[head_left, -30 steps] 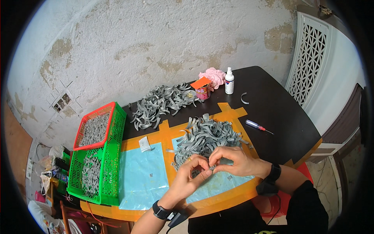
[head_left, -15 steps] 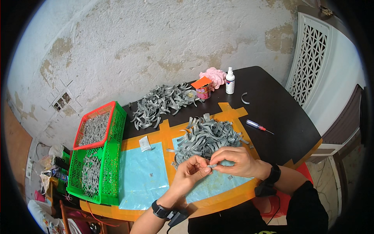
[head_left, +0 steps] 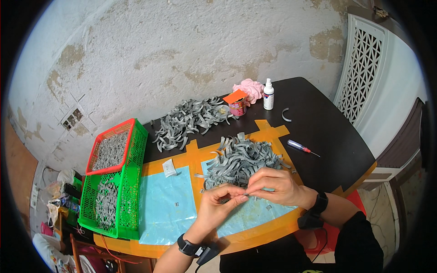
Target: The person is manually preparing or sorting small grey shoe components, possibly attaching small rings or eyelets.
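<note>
My left hand (head_left: 220,203) and my right hand (head_left: 276,187) meet just in front of a heap of curved grey strips (head_left: 246,157). Both sets of fingertips pinch a small grey piece (head_left: 246,194), mostly covered by the fingers, so its exact kind cannot be made out. Beneath the hands lies a light blue sheet (head_left: 248,223), fixed to the dark table by orange tape (head_left: 259,234). A few tiny grey bits rest on the sheet near the right hand.
At left, a red basket (head_left: 132,136) and a green basket (head_left: 129,214) hold small grey pieces. A second strip pile (head_left: 186,123) lies farther back. Beyond are a can (head_left: 237,107), pink cloth (head_left: 249,90) and white spray bottle (head_left: 269,95). A screwdriver (head_left: 300,146) lies right.
My fingers have shifted slightly around the small grey piece, which shows less now. The left fingers lie flatter and the right hand is tipped up a little. Everything else stays put.
</note>
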`<state>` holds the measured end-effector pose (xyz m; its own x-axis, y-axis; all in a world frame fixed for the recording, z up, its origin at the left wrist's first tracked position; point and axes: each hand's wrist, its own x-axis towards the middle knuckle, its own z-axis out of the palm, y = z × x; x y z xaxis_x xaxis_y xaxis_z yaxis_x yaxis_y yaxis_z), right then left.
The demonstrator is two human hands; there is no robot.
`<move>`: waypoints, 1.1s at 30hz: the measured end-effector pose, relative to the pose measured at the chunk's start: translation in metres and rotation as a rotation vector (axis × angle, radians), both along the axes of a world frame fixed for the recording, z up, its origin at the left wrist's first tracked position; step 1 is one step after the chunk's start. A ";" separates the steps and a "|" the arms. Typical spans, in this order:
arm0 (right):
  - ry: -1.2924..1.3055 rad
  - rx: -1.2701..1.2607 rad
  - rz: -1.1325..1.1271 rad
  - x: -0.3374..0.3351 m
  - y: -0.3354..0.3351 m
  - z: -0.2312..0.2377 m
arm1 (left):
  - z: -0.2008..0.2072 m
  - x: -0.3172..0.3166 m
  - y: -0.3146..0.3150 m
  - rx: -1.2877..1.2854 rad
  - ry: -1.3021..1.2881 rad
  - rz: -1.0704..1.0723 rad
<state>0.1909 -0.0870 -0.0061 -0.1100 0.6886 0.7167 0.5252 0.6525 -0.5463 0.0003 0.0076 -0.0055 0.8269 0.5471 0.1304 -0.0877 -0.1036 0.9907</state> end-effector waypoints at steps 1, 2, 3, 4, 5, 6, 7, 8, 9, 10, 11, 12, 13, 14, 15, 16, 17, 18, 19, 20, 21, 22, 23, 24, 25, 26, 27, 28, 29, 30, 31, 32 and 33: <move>-0.009 -0.007 0.002 0.000 0.000 0.000 | 0.001 0.001 0.000 0.067 0.029 0.026; -0.009 -0.007 0.000 -0.001 0.000 0.000 | 0.001 0.001 0.000 0.134 0.058 0.051; -0.069 0.016 -0.021 -0.002 -0.001 0.001 | 0.000 0.001 0.000 0.133 0.058 0.051; -0.130 0.040 -0.042 -0.003 -0.001 0.001 | -0.003 0.001 0.001 0.112 0.059 0.053; -0.130 0.039 -0.042 -0.005 0.000 0.000 | -0.005 0.001 0.001 0.091 0.061 0.057; -0.170 0.075 -0.070 -0.007 0.000 -0.003 | -0.005 0.001 0.000 0.090 0.061 0.054; -0.211 0.111 -0.098 -0.009 0.000 -0.004 | -0.004 0.001 -0.001 0.081 0.076 0.062; -0.211 0.111 -0.100 -0.009 0.000 -0.005 | -0.004 0.002 -0.002 0.072 0.092 0.071; -0.208 0.085 -0.111 -0.009 0.001 -0.005 | -0.005 0.001 0.000 0.072 0.092 0.070; -0.204 0.060 -0.122 -0.010 0.001 -0.005 | -0.006 0.001 0.002 0.027 0.119 0.032; -0.204 0.060 -0.123 -0.010 0.000 -0.006 | -0.007 0.001 0.004 -0.018 0.145 -0.007; -0.209 0.052 -0.121 -0.012 0.000 -0.007 | -0.008 0.001 0.005 -0.017 0.145 -0.004; -0.214 0.043 -0.118 -0.012 0.000 -0.007 | -0.011 0.001 0.004 -0.068 0.148 -0.012; -0.215 0.044 -0.117 -0.011 0.000 -0.007 | -0.012 0.002 0.004 -0.120 0.151 -0.021; -0.298 0.079 -0.140 -0.010 -0.001 -0.007 | -0.014 0.002 0.004 -0.120 0.150 -0.016; -0.382 0.113 -0.164 -0.009 -0.001 -0.007 | -0.015 0.002 0.005 -0.112 0.154 -0.001; -0.382 0.114 -0.161 -0.009 0.000 -0.006 | -0.016 0.001 0.005 -0.105 0.159 0.014; -0.440 0.127 -0.194 -0.010 -0.001 -0.006 | -0.016 0.001 0.005 -0.104 0.159 0.013; -0.497 0.139 -0.228 -0.010 -0.001 -0.006 | -0.016 0.001 0.004 -0.055 0.193 0.031; -0.497 0.138 -0.230 -0.012 -0.002 -0.005 | -0.016 0.001 0.004 -0.005 0.228 0.050; -0.519 0.128 -0.221 -0.014 -0.003 -0.003 | -0.016 0.001 0.003 -0.005 0.228 0.048; -0.540 0.117 -0.213 -0.015 -0.004 -0.002 | -0.014 0.000 0.002 0.037 0.259 0.058; -0.539 0.115 -0.214 -0.016 -0.004 -0.003 | -0.013 0.000 0.001 0.079 0.289 0.068; -0.514 0.093 -0.213 -0.016 -0.003 -0.004 | -0.012 0.000 0.001 0.079 0.289 0.066; -0.489 0.070 -0.212 -0.015 -0.003 -0.004 | -0.011 0.001 0.001 0.091 0.290 0.062; -0.489 0.069 -0.214 -0.015 -0.003 -0.005 | -0.010 0.002 0.001 0.102 0.291 0.057; -0.485 0.058 -0.214 -0.015 -0.003 -0.005 | -0.010 0.002 0.001 0.103 0.292 0.056; -0.482 0.047 -0.214 -0.015 -0.003 -0.006 | -0.011 0.002 0.002 0.076 0.267 0.044; -0.481 0.047 -0.215 -0.015 -0.003 -0.005 | -0.012 0.002 0.002 0.049 0.242 0.032; -0.478 0.048 -0.227 -0.016 -0.003 -0.004 | -0.012 0.001 0.003 0.049 0.243 0.031; -0.475 0.049 -0.238 -0.017 -0.003 -0.004 | -0.011 0.000 0.003 0.062 0.253 0.028; -0.473 0.049 -0.238 -0.017 -0.004 -0.003 | -0.011 -0.001 0.003 0.075 0.263 0.026; -0.465 0.033 -0.225 -0.016 -0.004 -0.002 | -0.006 -0.002 0.003 0.075 0.265 0.027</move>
<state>0.1749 -0.0910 -0.0079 -0.2740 0.7098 0.6489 0.8371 0.5082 -0.2024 -0.0017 0.0102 -0.0120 0.8230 0.5660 -0.0472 0.1770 -0.1766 0.9682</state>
